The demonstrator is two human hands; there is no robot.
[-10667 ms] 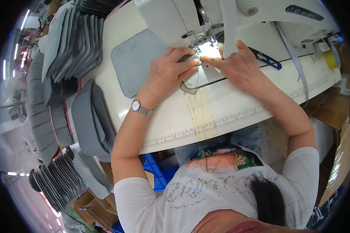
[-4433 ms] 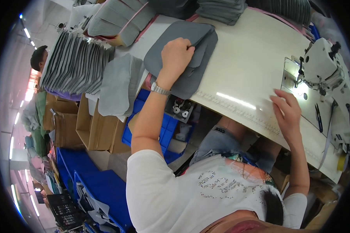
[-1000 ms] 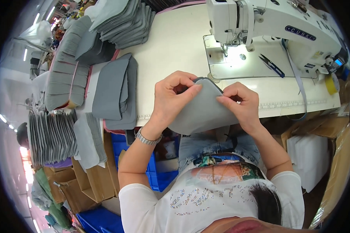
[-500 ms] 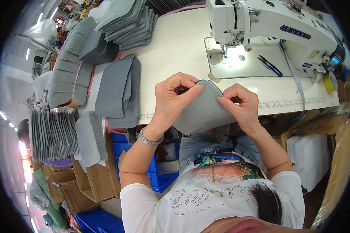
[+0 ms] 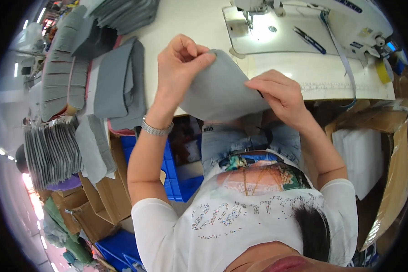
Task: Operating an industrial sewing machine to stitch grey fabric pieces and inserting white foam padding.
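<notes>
A grey fabric panel [image 5: 222, 90] is stretched between my two hands, over my lap at the table's front edge. With thumb and fingers, my left hand [image 5: 182, 68] pinches its upper left corner. My right hand [image 5: 279, 96] grips the right edge lower down, its fingertips pressed along the border. The panel's lower part hangs down in front of my shorts. Past the panel, a white sewing machine [image 5: 362, 31] stands with its lamp lit over the metal plate. Small dark thread snips [image 5: 310, 40] lie on that plate.
Folded grey panels [image 5: 115, 84] lie on the white table [image 5: 179, 22] to the left, with taller stacks [image 5: 124, 13] behind. A tied bundle [image 5: 65, 68] stands farther left. Below are a blue crate [image 5: 179, 177] and cardboard boxes [image 5: 99, 199]. At right, an open carton [image 5: 394, 167] holds white sheets [image 5: 358, 158].
The view has shifted, so the table sits higher in the picture. My hands have moved farther apart along the panel, the right one sliding down its right edge.
</notes>
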